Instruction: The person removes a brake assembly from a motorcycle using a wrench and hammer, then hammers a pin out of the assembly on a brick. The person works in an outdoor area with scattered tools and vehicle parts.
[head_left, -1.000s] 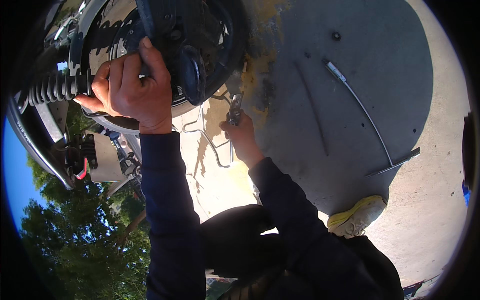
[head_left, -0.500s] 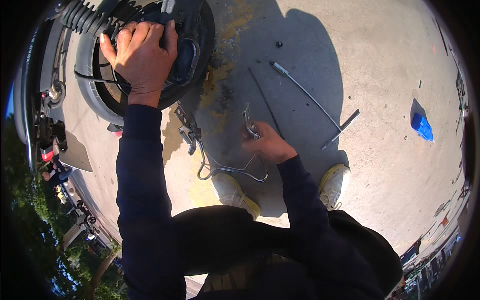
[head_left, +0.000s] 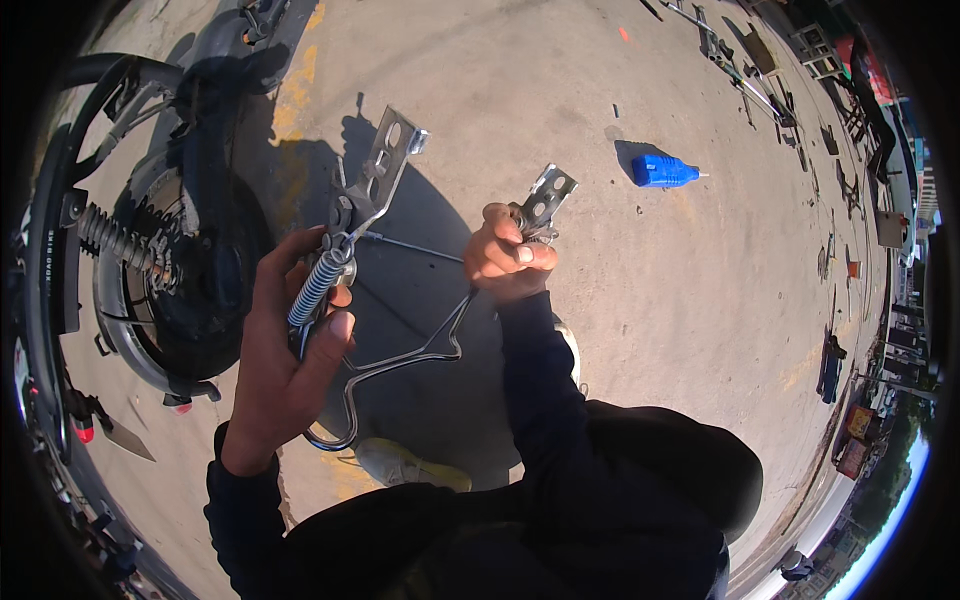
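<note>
1. A bike (head_left: 125, 243) stands at the left.
2. A bent metal frame (head_left: 408, 359) spans both hands.
3. The left hand (head_left: 280, 370) grasps it near one holed end, thumb and fingers around it.
4. The right hand (head_left: 508, 256) clasps the other end, fingers curled.
5. A blue bottle (head_left: 662, 171) lies at the right.
6. A spring (head_left: 317, 288) sits by the left fingers.

You've got pale concrete ground (head_left: 480, 110), yellow-stained. Blue bottle (head_left: 662, 171) on its side toward the right edge, long metal tools (head_left: 712, 42) at the far right corner, bike wheel (head_left: 215, 310) by the left edge, your shoe (head_left: 410, 465) near side.
</note>
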